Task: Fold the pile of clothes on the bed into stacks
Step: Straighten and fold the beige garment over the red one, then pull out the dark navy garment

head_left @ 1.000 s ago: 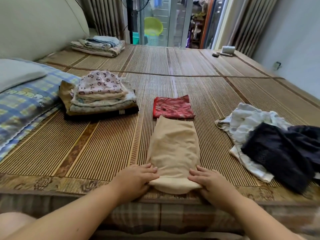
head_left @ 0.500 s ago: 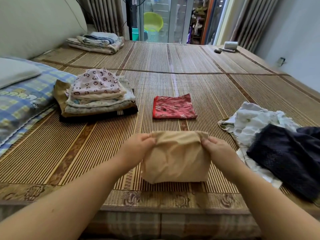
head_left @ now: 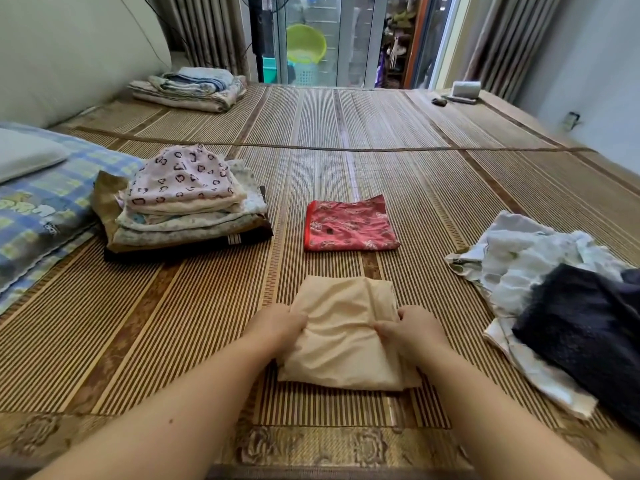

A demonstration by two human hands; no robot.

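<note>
Fingers (head_left: 298,320) on both our hands are curled into the beige cloth (head_left: 343,355). The left hand (head_left: 277,329) is bunching its left edge and the right hand (head_left: 414,330) its right, so we're gripping it from both sides while it lies on the bed (head_left: 173,323) between them.

Looks to us like the fold is basically done and what's left is tidying and moving it. Tip for this bit: smooth the top outward from the fingers before lifting. Keep both edges pinched evenly so the layers don't slide apart, and carry it low.

The fabric looks thin and soft, with creases fanning out from each grip and a ridge running just beside the right fingers. It'll probably slump if we lift by one side. It's roughly a rectangle, far edge a bit rounded.

Just beyond the fingers sits the folded red piece (head_left: 349,225), a likely landing spot. Off to their far left is the tall stack (head_left: 183,202), and to their right is the pile (head_left: 540,271), not yet folded.
</note>
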